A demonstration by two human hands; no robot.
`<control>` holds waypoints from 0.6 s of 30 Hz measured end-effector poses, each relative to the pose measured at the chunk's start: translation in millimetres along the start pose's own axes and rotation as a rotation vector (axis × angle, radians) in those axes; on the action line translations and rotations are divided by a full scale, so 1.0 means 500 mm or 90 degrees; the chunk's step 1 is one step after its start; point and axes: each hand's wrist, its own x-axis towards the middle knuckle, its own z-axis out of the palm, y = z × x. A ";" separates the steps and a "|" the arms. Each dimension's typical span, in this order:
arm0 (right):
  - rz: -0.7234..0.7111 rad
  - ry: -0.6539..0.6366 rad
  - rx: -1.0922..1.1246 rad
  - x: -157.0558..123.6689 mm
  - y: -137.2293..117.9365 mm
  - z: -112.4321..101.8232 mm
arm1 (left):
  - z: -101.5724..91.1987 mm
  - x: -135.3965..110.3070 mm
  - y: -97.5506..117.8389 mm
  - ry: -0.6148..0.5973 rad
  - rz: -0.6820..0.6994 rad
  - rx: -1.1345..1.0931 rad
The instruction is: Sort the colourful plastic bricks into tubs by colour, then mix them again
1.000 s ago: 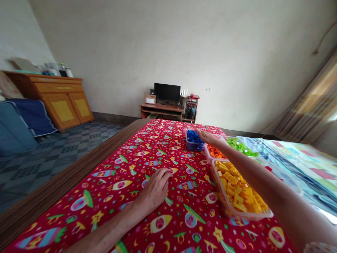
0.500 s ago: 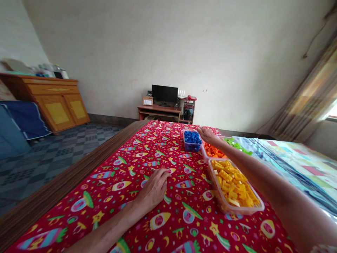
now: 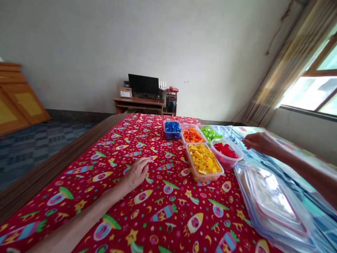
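My left hand (image 3: 136, 174) rests palm down on the red patterned cloth (image 3: 163, 196), fingers loosely stretched and nothing seen in them. My right hand (image 3: 258, 143) is raised beyond the round tub of red pieces (image 3: 226, 151); its fingers look curled together, and anything inside them is hidden. Left of that tub stands a clear box of yellow building blocks (image 3: 204, 160). Behind these are a box of orange pieces (image 3: 193, 135), a box of bright green pieces (image 3: 210, 133) and, leftmost, a box of blue pieces (image 3: 172, 130).
Clear plastic lids (image 3: 273, 203) lie stacked at the right, near my right forearm. Beyond them spreads a blue and white checked cloth (image 3: 308, 207). A desk with a monitor (image 3: 143, 85) stands against the far wall, and a curtained window is at the right.
My right hand has swung from above the blue and orange boxes out to the right, past the red tub. The view has turned right, bringing the lids into sight. My left hand stays on the cloth.
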 end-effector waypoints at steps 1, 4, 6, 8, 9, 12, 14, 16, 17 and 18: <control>0.021 -0.035 -0.016 -0.032 0.032 -0.005 | -0.003 0.003 -0.001 -0.012 -0.010 -0.014; 0.072 -0.076 -0.057 -0.118 0.121 -0.006 | -0.010 0.015 0.000 -0.055 -0.035 -0.048; 0.094 -0.059 -0.090 -0.165 0.171 0.004 | -0.012 0.030 0.008 -0.073 -0.041 -0.061; 0.121 -0.038 -0.130 -0.203 0.207 0.021 | -0.010 0.050 0.025 -0.094 -0.028 -0.072; 0.137 -0.034 -0.150 -0.218 0.221 0.031 | -0.009 0.061 0.038 -0.108 -0.014 -0.078; 0.160 -0.047 -0.172 -0.248 0.249 0.068 | -0.003 0.095 0.088 -0.126 0.042 -0.099; 0.150 -0.049 -0.168 -0.258 0.260 0.092 | 0.000 0.113 0.126 -0.127 0.076 -0.114; 0.160 -0.036 -0.181 -0.263 0.265 0.109 | 0.001 0.123 0.165 -0.135 0.104 -0.128; 0.172 -0.031 -0.193 -0.263 0.266 0.114 | 0.001 0.126 0.184 -0.142 0.116 -0.134; 0.185 -0.026 -0.203 -0.263 0.266 0.117 | 0.001 0.127 0.202 -0.147 0.128 -0.140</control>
